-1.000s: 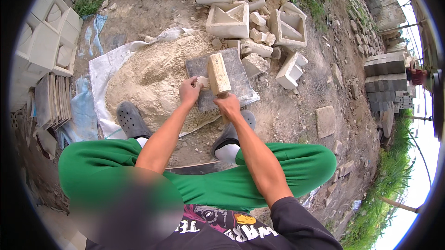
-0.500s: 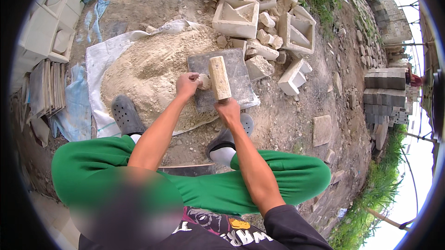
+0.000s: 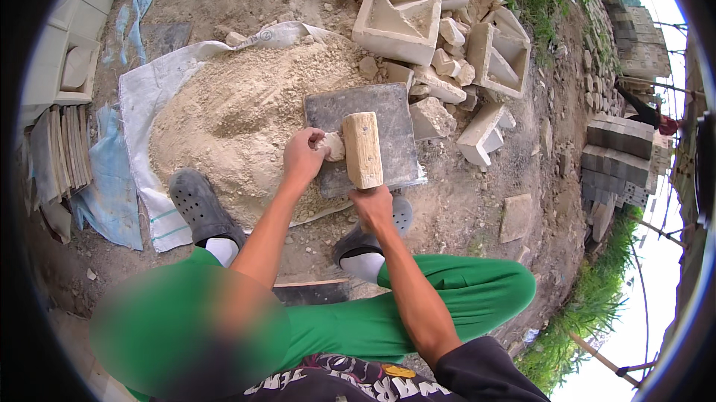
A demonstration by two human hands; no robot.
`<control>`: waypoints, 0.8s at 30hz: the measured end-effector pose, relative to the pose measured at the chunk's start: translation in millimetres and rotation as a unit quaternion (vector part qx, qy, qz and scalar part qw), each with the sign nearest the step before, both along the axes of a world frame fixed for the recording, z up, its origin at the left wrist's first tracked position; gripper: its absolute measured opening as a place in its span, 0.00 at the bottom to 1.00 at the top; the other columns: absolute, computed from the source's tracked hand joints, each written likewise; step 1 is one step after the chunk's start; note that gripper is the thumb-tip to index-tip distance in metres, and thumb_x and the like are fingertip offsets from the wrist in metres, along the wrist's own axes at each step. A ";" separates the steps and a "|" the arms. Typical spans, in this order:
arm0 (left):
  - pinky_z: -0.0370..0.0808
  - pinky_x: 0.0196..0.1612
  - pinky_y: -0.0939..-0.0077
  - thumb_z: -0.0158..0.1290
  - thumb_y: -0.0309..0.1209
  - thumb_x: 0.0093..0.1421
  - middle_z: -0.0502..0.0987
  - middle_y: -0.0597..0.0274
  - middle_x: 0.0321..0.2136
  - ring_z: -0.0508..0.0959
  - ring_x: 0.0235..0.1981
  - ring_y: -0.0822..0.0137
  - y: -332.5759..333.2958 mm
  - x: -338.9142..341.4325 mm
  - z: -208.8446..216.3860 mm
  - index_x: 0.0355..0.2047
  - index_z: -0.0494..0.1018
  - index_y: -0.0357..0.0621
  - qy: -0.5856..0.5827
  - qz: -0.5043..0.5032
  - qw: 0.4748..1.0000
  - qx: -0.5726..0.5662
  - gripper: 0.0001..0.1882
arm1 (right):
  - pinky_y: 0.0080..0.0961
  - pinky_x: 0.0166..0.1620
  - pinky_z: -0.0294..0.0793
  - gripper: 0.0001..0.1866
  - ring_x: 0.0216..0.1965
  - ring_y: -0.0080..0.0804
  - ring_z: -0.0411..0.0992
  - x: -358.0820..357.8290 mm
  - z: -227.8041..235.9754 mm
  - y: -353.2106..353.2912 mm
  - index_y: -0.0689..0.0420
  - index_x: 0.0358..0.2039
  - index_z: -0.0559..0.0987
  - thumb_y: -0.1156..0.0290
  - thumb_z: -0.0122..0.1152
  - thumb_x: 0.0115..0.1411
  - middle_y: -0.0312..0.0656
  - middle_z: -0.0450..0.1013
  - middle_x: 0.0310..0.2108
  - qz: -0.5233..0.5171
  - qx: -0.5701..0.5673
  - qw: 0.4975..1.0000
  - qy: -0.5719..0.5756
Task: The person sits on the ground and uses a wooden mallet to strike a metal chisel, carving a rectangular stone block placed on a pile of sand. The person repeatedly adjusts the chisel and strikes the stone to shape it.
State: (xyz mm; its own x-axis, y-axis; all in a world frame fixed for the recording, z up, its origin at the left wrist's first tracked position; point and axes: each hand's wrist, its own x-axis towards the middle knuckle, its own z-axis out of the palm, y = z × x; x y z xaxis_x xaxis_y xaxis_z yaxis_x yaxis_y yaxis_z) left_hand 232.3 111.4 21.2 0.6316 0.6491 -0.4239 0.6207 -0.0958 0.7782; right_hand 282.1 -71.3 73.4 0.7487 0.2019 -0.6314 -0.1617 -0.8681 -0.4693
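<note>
My right hand (image 3: 371, 208) is closed around the handle of a wooden mallet (image 3: 362, 150), whose pale block head is raised over a dark flat slab (image 3: 395, 115). Just left of the mallet head, my left hand (image 3: 305, 154) pinches a pale lump of broken block (image 3: 335, 147) at the slab's left side. Beside the slab and my left hand spreads a heap of crushed tan rubble and powder (image 3: 224, 115), lying on a white woven sack (image 3: 138, 96). The mallet's handle is mostly hidden by my fist.
Broken hollow blocks (image 3: 395, 25) and chunks pile up beyond the slab to the right. Thin boards (image 3: 63, 152) lean at the left near a blue sheet (image 3: 115, 186). A flat tile (image 3: 515, 217) lies on the dirt at right; grey blocks (image 3: 615, 148) are stacked farther off.
The view has shifted slightly. My right hand still grips the mallet, its head now looking larger and lifted nearer. My left hand keeps hold of the lump on the slab.
</note>
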 end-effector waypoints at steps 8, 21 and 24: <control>0.77 0.47 0.65 0.64 0.33 0.53 0.80 0.52 0.44 0.81 0.40 0.56 -10.5 -2.9 -2.7 0.51 0.77 0.42 0.001 -0.025 0.994 0.109 0.24 | 0.35 0.36 0.76 0.18 0.31 0.39 0.79 18.1 -41.4 -20.9 0.64 0.37 0.81 0.65 0.68 0.48 0.48 0.79 0.28 0.028 0.096 0.994 0.044; 0.76 0.44 0.59 0.68 0.44 0.46 0.81 0.50 0.34 0.80 0.40 0.50 -19.2 -7.4 -1.8 0.35 0.78 0.43 0.110 0.011 0.993 0.040 0.21 | 0.30 0.24 0.74 0.16 0.19 0.30 0.77 13.7 15.5 12.0 0.64 0.27 0.81 0.61 0.70 0.52 0.42 0.77 0.19 -0.058 0.242 0.968 -0.013; 0.77 0.42 0.58 0.69 0.45 0.46 0.82 0.50 0.34 0.82 0.38 0.50 -22.4 -6.5 3.4 0.32 0.79 0.42 0.126 0.026 0.991 0.024 0.21 | 0.32 0.26 0.74 0.17 0.19 0.32 0.77 6.0 0.4 5.7 0.64 0.27 0.81 0.61 0.68 0.50 0.43 0.77 0.19 -0.012 0.185 0.982 -0.032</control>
State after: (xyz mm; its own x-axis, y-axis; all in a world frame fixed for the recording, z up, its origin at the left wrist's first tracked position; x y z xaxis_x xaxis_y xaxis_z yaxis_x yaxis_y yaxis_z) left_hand 225.8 89.0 24.6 0.4754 0.7012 -0.5313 0.7998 -0.0930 0.5930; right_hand 288.1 -65.6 73.8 0.7917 0.3901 -0.4701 -0.1405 -0.6327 -0.7616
